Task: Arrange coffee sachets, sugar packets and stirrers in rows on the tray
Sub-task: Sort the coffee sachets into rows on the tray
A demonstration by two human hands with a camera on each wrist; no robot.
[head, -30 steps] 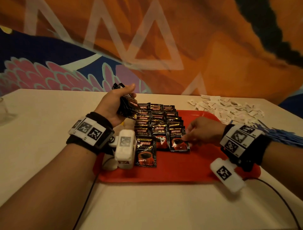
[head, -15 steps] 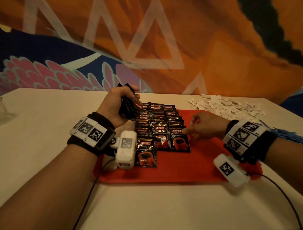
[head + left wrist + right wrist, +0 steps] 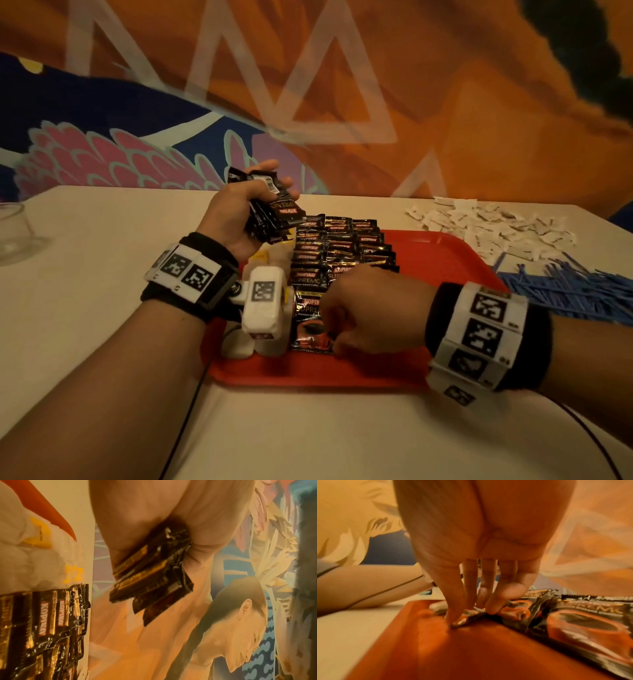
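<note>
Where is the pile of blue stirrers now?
In the head view, the blue stirrers lie on the table right of the red tray, just nearer than the white sugar packets.

Head cam sits above and behind the red tray [image 3: 445,260], angled forward and down, so both forearms, the table past the tray and the mural wall all fit; left wrist cam is rolled sideways (wall art runs vertical), right up against the palm, catching just a tray corner [image 3: 56,515]; right wrist cam hovers low over the tray floor [image 3: 471,649], super close; all three share that tray and its rows of sachets [image 3: 342,246].
</note>
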